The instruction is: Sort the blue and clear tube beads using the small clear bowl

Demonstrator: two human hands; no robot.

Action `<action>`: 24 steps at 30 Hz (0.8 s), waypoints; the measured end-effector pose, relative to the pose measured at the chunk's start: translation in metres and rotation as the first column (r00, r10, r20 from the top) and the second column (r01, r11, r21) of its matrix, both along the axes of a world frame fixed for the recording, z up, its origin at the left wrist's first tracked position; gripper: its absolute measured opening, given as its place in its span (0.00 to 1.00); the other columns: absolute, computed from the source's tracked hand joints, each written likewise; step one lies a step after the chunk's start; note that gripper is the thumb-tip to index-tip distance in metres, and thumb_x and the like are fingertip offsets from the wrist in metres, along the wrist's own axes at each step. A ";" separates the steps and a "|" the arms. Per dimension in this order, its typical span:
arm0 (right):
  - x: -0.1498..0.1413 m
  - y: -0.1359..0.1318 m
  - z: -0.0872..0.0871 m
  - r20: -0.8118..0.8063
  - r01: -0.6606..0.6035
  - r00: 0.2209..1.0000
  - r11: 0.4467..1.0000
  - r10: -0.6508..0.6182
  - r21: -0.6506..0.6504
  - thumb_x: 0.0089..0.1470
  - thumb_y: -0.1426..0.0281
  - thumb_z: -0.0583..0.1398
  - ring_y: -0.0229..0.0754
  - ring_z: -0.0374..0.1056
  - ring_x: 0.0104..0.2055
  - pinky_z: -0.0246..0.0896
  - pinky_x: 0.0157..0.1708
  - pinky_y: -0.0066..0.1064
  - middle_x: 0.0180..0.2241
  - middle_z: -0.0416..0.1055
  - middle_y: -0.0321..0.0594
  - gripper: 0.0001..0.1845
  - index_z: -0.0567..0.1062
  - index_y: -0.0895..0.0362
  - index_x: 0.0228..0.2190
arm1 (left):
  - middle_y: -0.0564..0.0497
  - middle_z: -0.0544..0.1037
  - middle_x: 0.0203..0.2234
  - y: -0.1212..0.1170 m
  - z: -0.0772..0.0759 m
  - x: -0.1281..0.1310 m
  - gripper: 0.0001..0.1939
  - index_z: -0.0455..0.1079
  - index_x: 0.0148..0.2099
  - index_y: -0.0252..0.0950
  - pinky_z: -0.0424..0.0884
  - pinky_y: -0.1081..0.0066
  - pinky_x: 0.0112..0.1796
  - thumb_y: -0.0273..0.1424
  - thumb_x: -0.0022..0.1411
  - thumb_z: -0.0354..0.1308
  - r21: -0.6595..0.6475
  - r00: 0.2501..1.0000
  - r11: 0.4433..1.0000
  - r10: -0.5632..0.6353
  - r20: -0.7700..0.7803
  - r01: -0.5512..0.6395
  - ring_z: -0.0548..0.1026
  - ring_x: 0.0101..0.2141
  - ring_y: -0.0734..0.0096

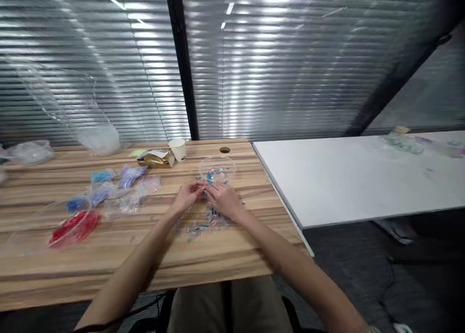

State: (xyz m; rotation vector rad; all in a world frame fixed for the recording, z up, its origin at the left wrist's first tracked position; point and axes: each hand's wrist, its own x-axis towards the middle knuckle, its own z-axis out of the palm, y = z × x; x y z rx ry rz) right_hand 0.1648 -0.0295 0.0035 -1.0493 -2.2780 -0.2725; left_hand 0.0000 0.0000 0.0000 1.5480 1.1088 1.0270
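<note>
My left hand (189,195) and my right hand (224,200) meet over the wooden table, fingertips pinched close together. Whatever sits between them is too small and blurred to make out. Just beyond the fingers stands a round clear plastic container (217,164) with blue bits around its bottom. Small clear and blue tube-like pieces (196,230) lie scattered beneath and in front of my hands. Part of that pile is hidden by the right hand.
Bags of blue and lilac bits (102,192) lie to the left, near a coil of red cord (74,229) and a large clear lid (32,231). Behind them are a gold box (156,158) and a paper cup (178,150). A white table (348,178) adjoins at right.
</note>
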 end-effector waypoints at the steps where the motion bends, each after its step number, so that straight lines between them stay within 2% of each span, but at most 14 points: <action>1: 0.000 0.001 0.000 0.001 -0.001 1.000 1.000 0.001 -0.003 0.61 0.73 0.53 0.42 0.67 0.36 0.60 0.34 0.29 0.31 0.74 0.42 0.10 0.74 0.60 0.32 | 0.44 0.79 0.32 0.000 0.000 0.000 0.20 0.73 0.36 0.30 0.72 0.64 0.39 0.42 0.46 0.63 0.001 1.000 1.000 0.000 0.001 0.000 0.76 0.34 0.62; 14: 0.001 0.004 -0.004 -0.023 -0.010 1.000 1.000 0.010 -0.018 0.61 0.73 0.52 0.41 0.67 0.37 0.60 0.36 0.29 0.33 0.74 0.43 0.10 0.74 0.60 0.33 | 0.45 0.79 0.30 0.000 -0.002 0.003 0.19 0.74 0.37 0.30 0.72 0.65 0.36 0.40 0.47 0.63 -0.003 1.000 1.000 0.003 0.018 -0.003 0.76 0.32 0.63; 24: 0.001 0.002 -0.001 -0.016 0.000 1.000 0.999 -0.001 -0.042 0.61 0.74 0.52 0.41 0.67 0.37 0.59 0.36 0.29 0.32 0.74 0.43 0.11 0.74 0.60 0.32 | 0.45 0.79 0.32 0.000 0.000 0.003 0.19 0.74 0.37 0.31 0.72 0.66 0.37 0.40 0.46 0.63 0.003 1.000 1.000 0.004 0.017 -0.004 0.76 0.33 0.63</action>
